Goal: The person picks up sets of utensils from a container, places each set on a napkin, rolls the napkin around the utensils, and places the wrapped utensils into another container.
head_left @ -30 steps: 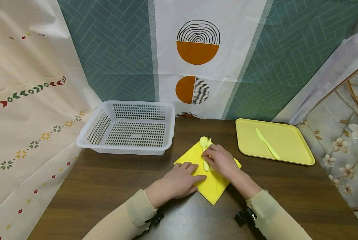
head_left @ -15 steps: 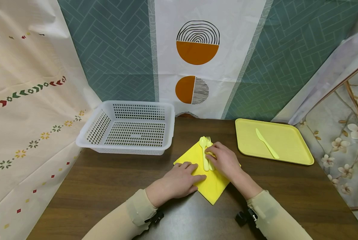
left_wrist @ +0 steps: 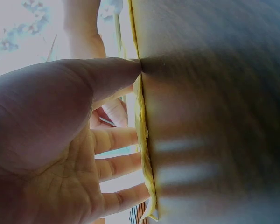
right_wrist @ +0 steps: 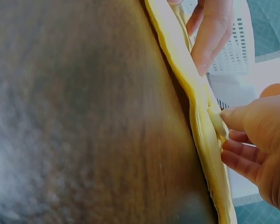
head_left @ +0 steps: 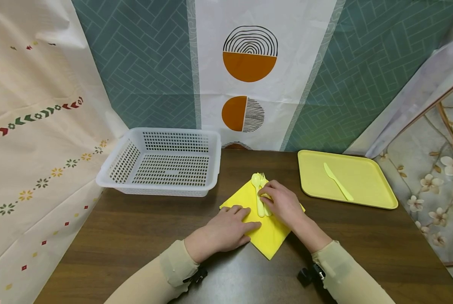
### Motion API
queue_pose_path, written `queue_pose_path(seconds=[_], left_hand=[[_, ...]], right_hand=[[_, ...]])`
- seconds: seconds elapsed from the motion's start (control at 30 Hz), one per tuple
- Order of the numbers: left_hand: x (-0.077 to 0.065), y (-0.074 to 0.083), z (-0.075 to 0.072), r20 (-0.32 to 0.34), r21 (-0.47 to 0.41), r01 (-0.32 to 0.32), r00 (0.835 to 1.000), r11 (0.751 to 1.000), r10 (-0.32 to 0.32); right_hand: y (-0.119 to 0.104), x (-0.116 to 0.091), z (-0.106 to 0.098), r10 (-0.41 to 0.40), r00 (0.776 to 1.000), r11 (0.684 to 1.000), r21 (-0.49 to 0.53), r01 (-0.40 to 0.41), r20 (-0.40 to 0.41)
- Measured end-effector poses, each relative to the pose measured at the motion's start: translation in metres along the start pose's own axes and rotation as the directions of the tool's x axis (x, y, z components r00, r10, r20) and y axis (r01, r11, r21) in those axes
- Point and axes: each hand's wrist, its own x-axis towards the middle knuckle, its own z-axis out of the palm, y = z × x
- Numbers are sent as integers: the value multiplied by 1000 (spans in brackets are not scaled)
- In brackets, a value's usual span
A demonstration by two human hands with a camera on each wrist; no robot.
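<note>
A folded yellow napkin (head_left: 270,242) lies cornerwise on the table. On it a pale yellow spoon (head_left: 260,207) and a matching fork (head_left: 262,179) rest side by side, heads toward the far corner. My left hand (head_left: 226,228) rests on the napkin's left side, fingers spread, its thumb reaching toward the spoon's handle end. With curled fingers my right hand (head_left: 283,204) pinches the fork at mid-length and covers that part in the head view. From the right wrist, the thumb (right_wrist: 235,116) meets a pale handle (right_wrist: 218,122) low over the napkin's layers.
At the back left stands a white perforated basket (head_left: 160,186). A yellow tray (head_left: 370,185) holding a pale yellow knife (head_left: 337,181) lies at the back right. Patterned cloths hang behind and on both sides of the brown wooden table (head_left: 135,228).
My right hand has shifted slightly right, from over the spoon's handle to the fork. The fork's head has tilted slightly left. My left hand stays put on the napkin.
</note>
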Motion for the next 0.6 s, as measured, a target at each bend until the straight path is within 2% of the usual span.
queue_pose_path(seconds=[0.6], left_hand=[[0,-1,2,-12,4,-4,1000,1000,4]], right_hand=[[2,-2,-1,-3,1000,1000,-2,3,-4]])
